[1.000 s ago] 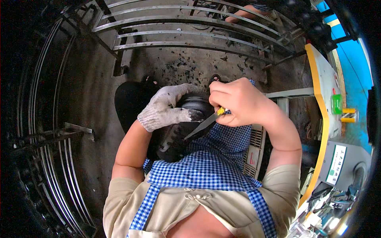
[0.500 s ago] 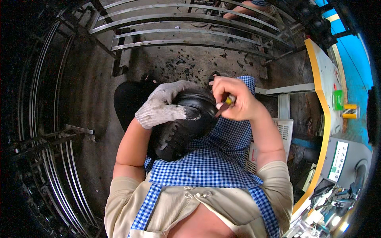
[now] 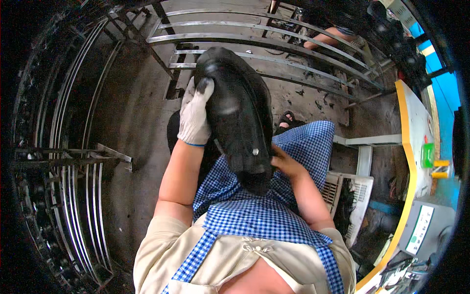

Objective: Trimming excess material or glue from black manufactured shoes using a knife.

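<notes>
Black shoe [image 3: 240, 108]: up in hand, near end over the checked apron [image 3: 264, 215]!
Left hand [image 3: 196, 108]: gloved, curled round its left side.
Right hand [image 3: 286, 162]: partly hidden beside it; grip? Can't tell.

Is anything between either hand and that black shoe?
Only the whitish knitted glove on the left hand, which grips the long black shoe. Nothing visible blocks the bare right hand close beside it; contact is unclear.
</notes>
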`<state>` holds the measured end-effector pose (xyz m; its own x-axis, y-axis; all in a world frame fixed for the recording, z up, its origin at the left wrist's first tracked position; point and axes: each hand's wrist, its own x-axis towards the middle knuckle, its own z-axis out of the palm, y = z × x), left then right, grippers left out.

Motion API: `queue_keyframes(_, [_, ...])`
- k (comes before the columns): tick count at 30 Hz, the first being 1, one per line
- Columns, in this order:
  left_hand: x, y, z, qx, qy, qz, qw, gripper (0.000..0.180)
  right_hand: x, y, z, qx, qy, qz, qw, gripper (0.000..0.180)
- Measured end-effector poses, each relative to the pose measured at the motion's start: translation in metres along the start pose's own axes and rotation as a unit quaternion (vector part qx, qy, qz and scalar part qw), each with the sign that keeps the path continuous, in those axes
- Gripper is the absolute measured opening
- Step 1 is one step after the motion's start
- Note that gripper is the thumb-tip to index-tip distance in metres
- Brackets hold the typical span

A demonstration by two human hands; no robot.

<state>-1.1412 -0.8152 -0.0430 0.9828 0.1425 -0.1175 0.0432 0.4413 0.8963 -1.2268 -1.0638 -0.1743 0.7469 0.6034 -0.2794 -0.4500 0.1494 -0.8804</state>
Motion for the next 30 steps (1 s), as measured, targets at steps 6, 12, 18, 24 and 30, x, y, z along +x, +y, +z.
queue_keyframes(6, [0.014,-0.003,-0.008,-0.114,0.030,-0.117,0.986,0.052,0.021,-0.018,0.039,0.233,0.025,0.058,0.970,0.081])
queue_keyframes(12, [0.012,-0.009,-0.007,-0.089,-0.008,-0.030,0.996,0.042,0.027,-0.054,0.053,0.037,-0.006,-0.159,0.987,0.067])
queue_keyframes(18, [-0.028,-0.014,-0.007,0.084,-0.034,0.198,0.976,0.053,0.042,-0.048,0.046,0.441,-0.086,-0.087,0.889,0.053])
queue_keyframes(24, [-0.062,-0.015,-0.001,0.174,-0.059,0.192,0.964,0.062,0.061,-0.102,0.058,0.307,-0.059,-0.176,0.933,0.050])
queue_keyframes(30, [-0.050,-0.007,0.005,0.122,-0.115,0.142,0.976,0.064,0.071,-0.089,0.058,-0.289,0.124,-0.304,0.899,0.052])
